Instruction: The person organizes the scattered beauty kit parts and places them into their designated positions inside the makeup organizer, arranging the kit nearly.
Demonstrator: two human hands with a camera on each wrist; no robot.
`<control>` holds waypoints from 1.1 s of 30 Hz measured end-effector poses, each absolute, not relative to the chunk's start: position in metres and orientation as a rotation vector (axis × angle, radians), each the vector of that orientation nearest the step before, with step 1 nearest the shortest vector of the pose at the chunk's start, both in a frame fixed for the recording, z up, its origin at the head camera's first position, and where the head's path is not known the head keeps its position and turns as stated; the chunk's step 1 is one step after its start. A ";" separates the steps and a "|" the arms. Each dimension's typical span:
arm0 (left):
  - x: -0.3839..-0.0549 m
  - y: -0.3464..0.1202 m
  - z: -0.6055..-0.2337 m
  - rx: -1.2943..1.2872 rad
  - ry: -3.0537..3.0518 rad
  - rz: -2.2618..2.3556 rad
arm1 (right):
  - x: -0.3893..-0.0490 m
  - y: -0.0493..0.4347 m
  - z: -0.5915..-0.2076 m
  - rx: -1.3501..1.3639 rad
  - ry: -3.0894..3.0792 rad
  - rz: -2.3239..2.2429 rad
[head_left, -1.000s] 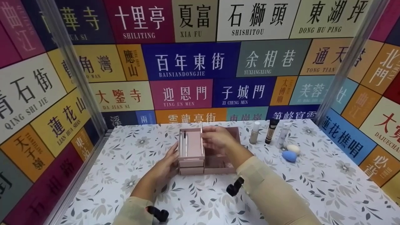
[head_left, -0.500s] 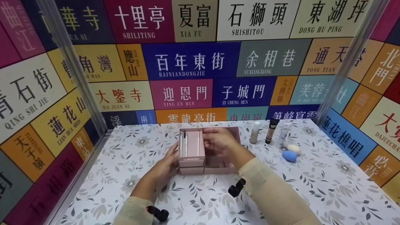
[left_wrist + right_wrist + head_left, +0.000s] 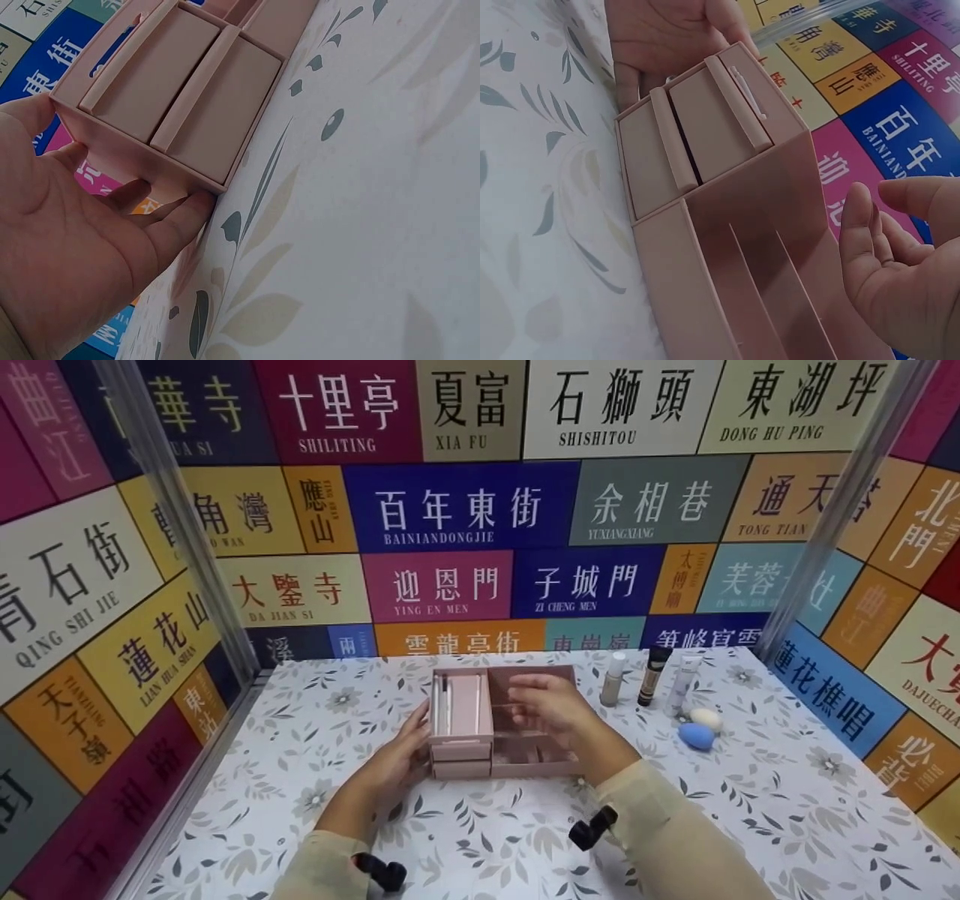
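A pink cosmetics organizer [image 3: 460,770] stands on the table, with two small drawers [image 3: 217,97] below a shallow top tray and divided compartments [image 3: 757,277] to the right. In the tray, slim white sticks lie along the left side, one dark-tipped [image 3: 444,685]; another slim white stick [image 3: 478,699] lies at the right. My left hand [image 3: 401,746] rests its fingers against the organizer's left side, seen closely in the left wrist view [image 3: 97,232]. Above the compartments hovers my right hand [image 3: 559,709], fingers loosely bent and holding nothing.
Right of the organizer stand a small bottle [image 3: 613,679], a black tube [image 3: 652,675] and a white tube [image 3: 682,682]. A blue makeup sponge [image 3: 696,736] and a cream one [image 3: 706,719] lie nearer. Sign-covered walls border the floral tabletop [image 3: 465,840].
My right hand lowered a slim white stick into the tray's right side, let go of it and drew away to the right. The left hand stayed at the organizer's side.
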State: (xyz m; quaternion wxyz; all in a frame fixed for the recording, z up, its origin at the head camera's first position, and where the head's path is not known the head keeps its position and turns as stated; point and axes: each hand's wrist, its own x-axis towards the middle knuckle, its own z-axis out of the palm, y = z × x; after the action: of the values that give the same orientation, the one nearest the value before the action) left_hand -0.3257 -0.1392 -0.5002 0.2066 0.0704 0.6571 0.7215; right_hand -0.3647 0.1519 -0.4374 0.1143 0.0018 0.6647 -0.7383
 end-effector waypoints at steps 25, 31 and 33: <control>-0.323 -0.140 -0.501 0.195 1.810 2.025 | -0.335 0.236 -0.447 0.058 2.131 -2.174; -0.324 -0.140 -0.500 0.162 1.830 2.026 | -0.331 0.264 -0.449 0.086 2.130 -2.208; -0.324 -0.139 -0.500 0.153 1.846 2.015 | -0.329 0.274 -0.451 0.093 2.134 -2.212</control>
State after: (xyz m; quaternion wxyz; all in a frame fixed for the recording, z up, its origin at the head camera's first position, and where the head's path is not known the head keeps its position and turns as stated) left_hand -0.3236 -0.1392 -0.4999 0.2008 0.0547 0.6607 0.7212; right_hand -0.3291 0.2741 -0.4515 0.0334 0.0301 0.6936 -0.7189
